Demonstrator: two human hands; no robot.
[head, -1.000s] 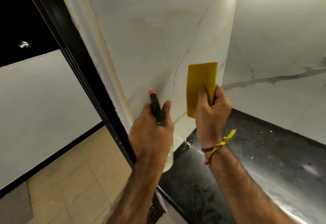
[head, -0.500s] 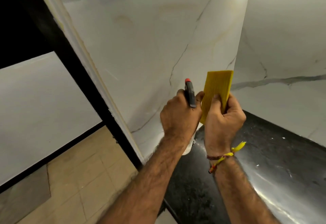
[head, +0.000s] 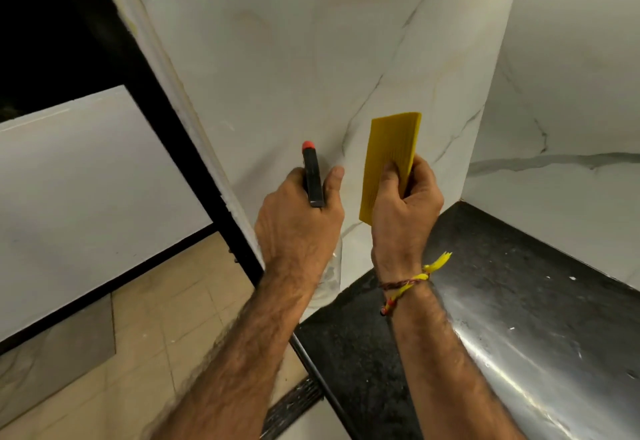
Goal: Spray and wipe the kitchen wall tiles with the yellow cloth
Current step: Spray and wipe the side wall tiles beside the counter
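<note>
The folded ribbed yellow cloth (head: 388, 166) stands against white marble wall tiles (head: 294, 76) veined grey and gold. The black spray nozzle (head: 312, 176) has an orange-red tip; the speckled black stone table (head: 519, 301) gleams

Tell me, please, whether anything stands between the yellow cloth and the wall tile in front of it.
Nothing visible does. The right hand holds the yellow cloth upright before the marble wall tile, with only bare tile behind it. The spray bottle, held in the left hand, sits to the cloth's left, off its path.
</note>
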